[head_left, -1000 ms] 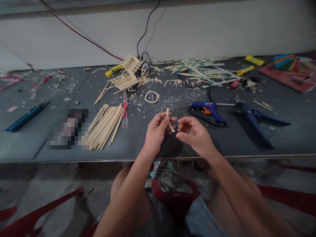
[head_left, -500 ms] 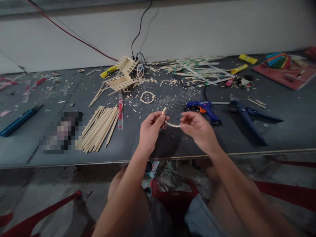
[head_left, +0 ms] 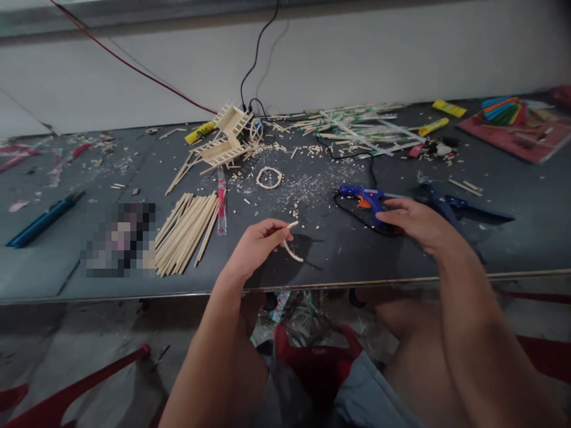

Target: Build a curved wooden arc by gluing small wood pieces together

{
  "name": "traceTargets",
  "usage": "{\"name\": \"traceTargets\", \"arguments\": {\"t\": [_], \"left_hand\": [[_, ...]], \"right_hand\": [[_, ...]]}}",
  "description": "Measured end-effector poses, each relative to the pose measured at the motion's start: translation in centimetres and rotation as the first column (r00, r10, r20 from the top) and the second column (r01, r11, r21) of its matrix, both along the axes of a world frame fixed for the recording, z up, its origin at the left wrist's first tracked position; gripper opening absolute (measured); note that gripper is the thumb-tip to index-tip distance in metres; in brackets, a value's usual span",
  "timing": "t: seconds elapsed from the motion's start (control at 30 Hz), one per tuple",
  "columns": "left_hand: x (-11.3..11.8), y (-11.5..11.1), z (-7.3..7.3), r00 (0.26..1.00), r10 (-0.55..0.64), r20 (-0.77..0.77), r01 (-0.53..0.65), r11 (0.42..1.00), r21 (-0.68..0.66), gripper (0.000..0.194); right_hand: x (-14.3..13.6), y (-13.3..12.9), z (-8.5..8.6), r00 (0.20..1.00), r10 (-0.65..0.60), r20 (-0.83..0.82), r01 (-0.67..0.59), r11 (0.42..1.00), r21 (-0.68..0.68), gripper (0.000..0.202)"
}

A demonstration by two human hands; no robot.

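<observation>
My left hand (head_left: 263, 241) pinches one end of a curved strip made of short wooden pieces (head_left: 293, 252), held above the table in front of me. The strip's free end bends down and to the right. On the right, my right hand (head_left: 413, 221) has its thumb and fingers apart at the handle of a blue glue gun (head_left: 360, 191) with an orange trigger. The gun lies on its side on the table; whether my fingertips touch it I cannot tell. Beyond my left hand lies a closed ring of small wooden pieces (head_left: 269, 169).
Wooden sticks (head_left: 190, 235) lie bundled at left, beside a red-and-clear wrapper (head_left: 222, 205). Behind stands a small stick-built model (head_left: 225, 148). A dark blue cutter tool (head_left: 446, 205) is by my right hand. Wood scraps (head_left: 307, 178) and a black cord (head_left: 372, 166) spread across the table.
My right hand has let go of the curved strip and moved right to the glue gun handle. My left hand, still pinching the strip, has shifted slightly left and toward me.
</observation>
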State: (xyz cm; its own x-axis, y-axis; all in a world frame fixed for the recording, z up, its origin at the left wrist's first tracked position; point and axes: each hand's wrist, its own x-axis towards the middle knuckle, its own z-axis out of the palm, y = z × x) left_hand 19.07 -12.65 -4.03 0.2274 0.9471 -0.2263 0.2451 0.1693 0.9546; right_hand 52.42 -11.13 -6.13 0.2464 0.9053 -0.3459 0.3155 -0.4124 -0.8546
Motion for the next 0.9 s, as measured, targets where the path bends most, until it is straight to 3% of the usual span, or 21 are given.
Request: {"name": "traceTargets", "arguments": {"t": [0.2, 0.37, 0.5, 0.73, 0.9], "left_hand": [[0.0, -0.7, 0.2, 0.965, -0.245, -0.095, 0.244, 0.969, -0.026, 0.017], [-0.3, -0.7, 0.4, 0.931, -0.351, -0.103, 0.348, 0.937, -0.039, 0.019], [-0.1, -0.6, 0.4, 0.945, -0.316, -0.087, 0.313, 0.949, -0.042, 0.019], [0.4, -0.4, -0.2, 0.994, -0.113, 0.002, 0.113, 0.991, -0.074, 0.015], [0.9, -0.2, -0.5, 0.998, -0.048, 0.050, 0.049, 0.998, -0.036, 0.019]], "right_hand": [[-1.3, 0.8, 0.5, 0.969, -0.105, -0.223, 0.093, 0.994, -0.063, 0.019], [-2.2, 0.8, 1.1, 0.916, -0.055, -0.398, 0.022, 0.996, -0.088, 0.008], [-2.7, 0.6, 1.4, 0.886, 0.002, -0.463, -0.034, 0.998, -0.060, 0.012], [-3.4, -0.3, 1.7, 0.885, 0.071, -0.460, -0.077, 0.997, 0.007, 0.014], [-4.2, -1.4, 1.9, 0.880, 0.129, -0.457, -0.101, 0.991, 0.086, 0.032]]}}
